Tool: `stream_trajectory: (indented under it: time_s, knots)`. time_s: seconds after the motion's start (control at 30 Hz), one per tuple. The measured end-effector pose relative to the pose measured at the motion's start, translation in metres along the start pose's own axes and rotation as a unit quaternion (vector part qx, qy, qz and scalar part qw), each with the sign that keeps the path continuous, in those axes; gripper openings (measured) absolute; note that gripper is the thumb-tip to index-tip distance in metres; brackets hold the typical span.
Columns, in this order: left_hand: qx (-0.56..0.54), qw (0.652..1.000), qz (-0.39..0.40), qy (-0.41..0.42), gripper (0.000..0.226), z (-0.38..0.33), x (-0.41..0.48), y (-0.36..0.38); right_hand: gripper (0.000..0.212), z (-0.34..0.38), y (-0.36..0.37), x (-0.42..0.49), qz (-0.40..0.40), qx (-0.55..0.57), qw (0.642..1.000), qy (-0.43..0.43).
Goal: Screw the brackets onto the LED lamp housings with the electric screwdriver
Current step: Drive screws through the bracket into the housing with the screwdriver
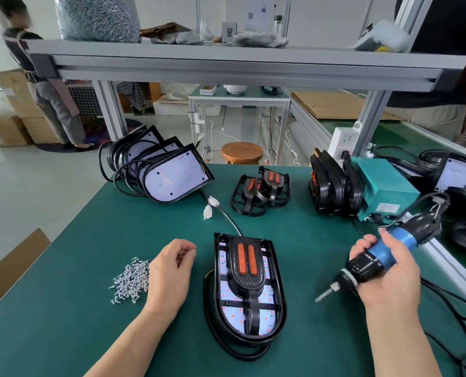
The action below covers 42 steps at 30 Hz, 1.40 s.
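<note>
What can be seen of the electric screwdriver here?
The electric screwdriver has a blue barrel, black nose collar and black rear, apparently plastic, with a silver bit. The right hand grips its barrel, holding it tilted above the mat, bit pointing down-left toward the lamp housing, touching nothing. A black cable leaves its rear.

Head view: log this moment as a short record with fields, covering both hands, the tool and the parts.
workpiece: lamp housing flat on the green mat, bracket laid on it
left: left hand curled beside the screw pile; cannot tell if it pinches a screw
right: right hand grips the electric screwdriver, bit aimed down-left, clear of the lamp housing
supply: spare brackets heaped behind; other housings leaning in a stack, back left
</note>
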<state>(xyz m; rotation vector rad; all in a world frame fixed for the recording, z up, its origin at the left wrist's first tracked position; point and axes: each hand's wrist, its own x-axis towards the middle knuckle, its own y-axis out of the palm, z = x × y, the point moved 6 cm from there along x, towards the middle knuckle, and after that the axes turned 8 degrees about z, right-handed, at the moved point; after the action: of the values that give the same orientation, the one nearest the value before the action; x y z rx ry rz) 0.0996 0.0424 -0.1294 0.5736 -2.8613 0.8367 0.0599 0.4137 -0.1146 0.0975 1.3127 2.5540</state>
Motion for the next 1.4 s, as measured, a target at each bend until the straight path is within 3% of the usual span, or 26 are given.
stream_trajectory:
  time_s: [0.1,0.23,0.37,0.5,0.57,0.7,0.83,0.97,1.17,1.3,1.4]
  knots:
    - [-0.032,0.999,-0.015,-0.019,0.022,0.003,0.001,-0.002,0.024,0.001,0.004,-0.001,0.017,-0.009,1.000,-0.020]
    - [-0.039,0.999,-0.017,-0.028,0.020,0.006,0.001,-0.002,0.020,-0.003,0.015,-0.002,0.024,-0.061,0.998,-0.022]
    - [-0.034,0.999,-0.012,-0.030,0.020,0.007,0.002,0.000,0.030,-0.013,0.023,-0.006,0.034,-0.010,0.999,0.022]
    - [-0.090,0.994,-0.019,-0.058,0.018,0.006,0.002,-0.004,0.013,-0.012,0.031,-0.007,0.040,0.062,0.997,0.027]
    - [-0.123,0.990,-0.027,-0.066,0.016,-0.001,0.000,-0.007,0.015,-0.008,0.042,-0.009,0.055,0.089,0.994,0.020]
    - [-0.125,0.992,-0.024,0.000,0.019,-0.045,-0.011,-0.010,0.026,-0.002,0.067,-0.014,0.086,0.109,0.990,0.012]
    - [-0.145,0.987,0.049,0.048,0.023,-0.085,-0.021,0.002,0.019,-0.001,0.086,-0.019,0.077,0.150,0.986,0.003]
    - [-0.217,0.969,0.116,0.027,0.030,-0.096,-0.028,0.019,0.015,0.000,0.106,-0.026,0.095,0.158,0.983,-0.008]
    - [-0.319,0.935,0.155,-0.005,0.019,-0.098,-0.034,0.032,0.019,-0.002,0.123,-0.032,0.060,0.145,0.987,-0.031]
    - [-0.409,0.894,0.178,-0.043,0.008,-0.103,-0.039,0.037,0.015,-0.002,0.127,-0.033,0.039,0.130,0.990,-0.043]
    - [-0.466,0.862,0.190,-0.066,0.012,-0.104,-0.040,0.039,0.014,-0.002,0.128,-0.035,0.042,0.125,0.990,-0.049]
